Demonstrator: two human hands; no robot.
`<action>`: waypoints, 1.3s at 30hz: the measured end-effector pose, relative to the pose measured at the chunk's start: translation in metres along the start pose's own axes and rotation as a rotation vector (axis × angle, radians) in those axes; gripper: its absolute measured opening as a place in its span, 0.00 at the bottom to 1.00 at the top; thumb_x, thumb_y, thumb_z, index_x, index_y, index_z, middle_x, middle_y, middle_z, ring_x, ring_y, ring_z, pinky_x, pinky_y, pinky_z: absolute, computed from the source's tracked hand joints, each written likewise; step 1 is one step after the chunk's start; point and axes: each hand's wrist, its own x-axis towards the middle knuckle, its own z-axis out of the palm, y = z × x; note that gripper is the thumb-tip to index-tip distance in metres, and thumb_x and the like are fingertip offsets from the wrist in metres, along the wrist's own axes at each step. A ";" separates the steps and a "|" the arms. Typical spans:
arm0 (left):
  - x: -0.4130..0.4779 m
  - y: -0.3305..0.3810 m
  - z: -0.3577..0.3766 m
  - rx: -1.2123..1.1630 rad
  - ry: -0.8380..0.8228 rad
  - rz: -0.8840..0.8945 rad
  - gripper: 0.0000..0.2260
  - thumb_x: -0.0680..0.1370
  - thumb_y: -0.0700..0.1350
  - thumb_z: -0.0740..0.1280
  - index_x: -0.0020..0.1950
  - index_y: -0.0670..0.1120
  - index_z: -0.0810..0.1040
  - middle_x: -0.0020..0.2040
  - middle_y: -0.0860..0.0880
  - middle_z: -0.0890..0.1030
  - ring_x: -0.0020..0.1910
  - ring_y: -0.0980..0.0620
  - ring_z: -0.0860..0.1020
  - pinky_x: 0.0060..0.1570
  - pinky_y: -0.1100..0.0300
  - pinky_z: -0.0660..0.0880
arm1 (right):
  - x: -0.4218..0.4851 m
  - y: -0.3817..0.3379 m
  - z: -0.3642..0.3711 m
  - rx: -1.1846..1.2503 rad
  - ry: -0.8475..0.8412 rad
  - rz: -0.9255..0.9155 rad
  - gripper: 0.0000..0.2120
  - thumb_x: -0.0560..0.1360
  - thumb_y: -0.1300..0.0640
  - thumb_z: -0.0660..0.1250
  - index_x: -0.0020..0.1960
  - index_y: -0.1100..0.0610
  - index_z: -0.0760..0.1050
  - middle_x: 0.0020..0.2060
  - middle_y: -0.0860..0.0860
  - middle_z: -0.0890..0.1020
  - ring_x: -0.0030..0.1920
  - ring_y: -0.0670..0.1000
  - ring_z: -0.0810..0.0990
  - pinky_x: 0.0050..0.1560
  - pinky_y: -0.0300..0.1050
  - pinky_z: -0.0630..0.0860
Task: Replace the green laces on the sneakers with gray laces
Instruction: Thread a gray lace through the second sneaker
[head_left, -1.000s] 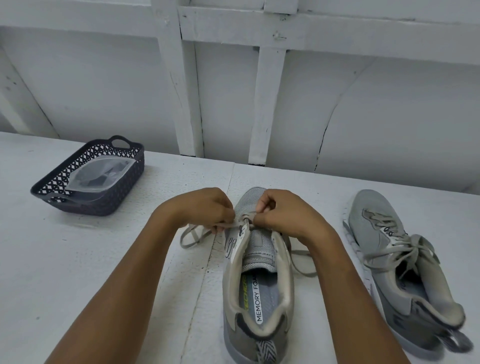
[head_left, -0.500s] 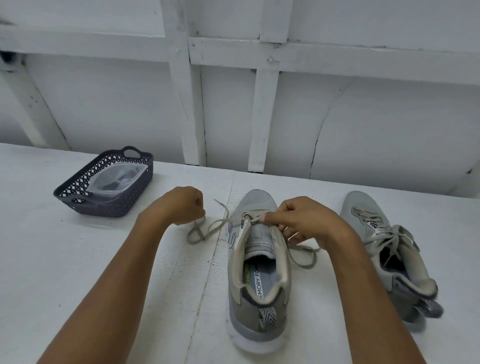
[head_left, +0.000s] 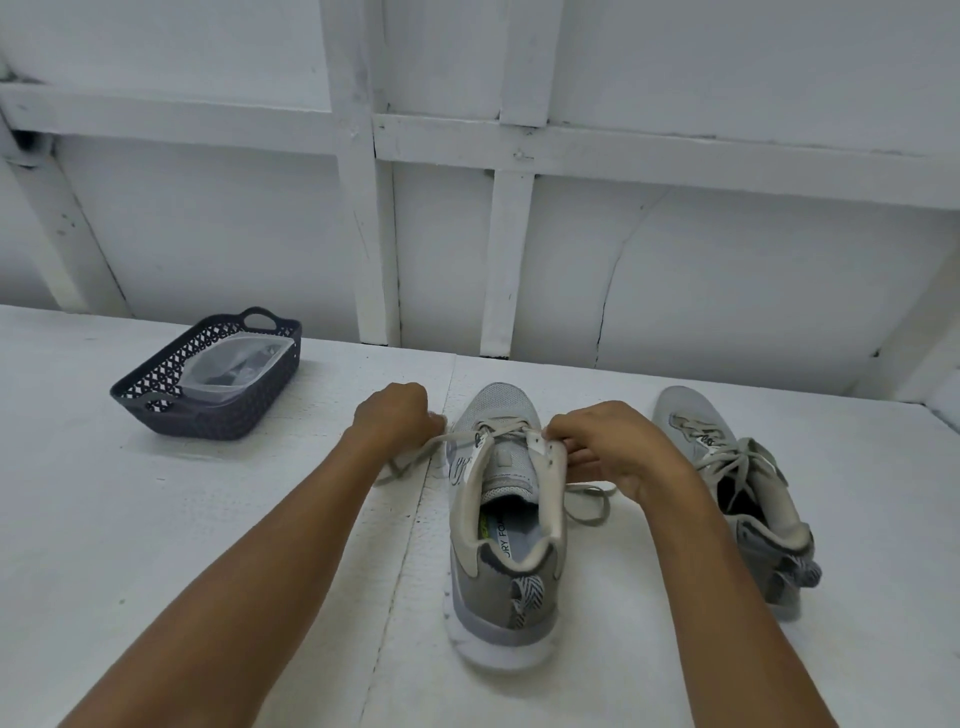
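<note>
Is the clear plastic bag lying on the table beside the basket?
No, the clear plastic bag lies inside the dark lattice basket.

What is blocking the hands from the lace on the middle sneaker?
Nothing visible. The left hand grips the lace just left of the sneaker, and the right hand pinches the sneaker's right eyelet edge.

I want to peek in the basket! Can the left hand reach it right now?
Probably yes. Only bare table lies between the left hand and the basket off to its left. But that hand grips the lace, so it would likely have to let go first.
</note>
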 end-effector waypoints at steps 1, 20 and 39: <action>0.001 0.002 0.003 0.001 0.009 -0.015 0.14 0.78 0.54 0.65 0.38 0.47 0.68 0.37 0.50 0.74 0.40 0.48 0.75 0.37 0.58 0.68 | -0.001 0.000 0.000 0.026 -0.008 0.010 0.11 0.75 0.68 0.66 0.33 0.64 0.74 0.23 0.55 0.77 0.23 0.50 0.77 0.31 0.43 0.77; 0.018 0.013 0.006 -0.054 -0.017 0.016 0.02 0.74 0.41 0.63 0.42 0.43 0.74 0.40 0.46 0.77 0.38 0.47 0.74 0.33 0.60 0.66 | 0.003 0.002 -0.002 0.060 -0.055 0.007 0.12 0.76 0.70 0.64 0.34 0.63 0.72 0.18 0.50 0.72 0.18 0.46 0.72 0.30 0.42 0.75; -0.037 0.041 -0.062 -0.679 -0.215 0.336 0.03 0.76 0.41 0.72 0.43 0.45 0.84 0.33 0.53 0.80 0.30 0.58 0.71 0.32 0.65 0.70 | 0.020 0.023 -0.012 0.211 -0.121 0.008 0.08 0.75 0.71 0.62 0.46 0.69 0.80 0.33 0.58 0.77 0.30 0.51 0.77 0.29 0.39 0.77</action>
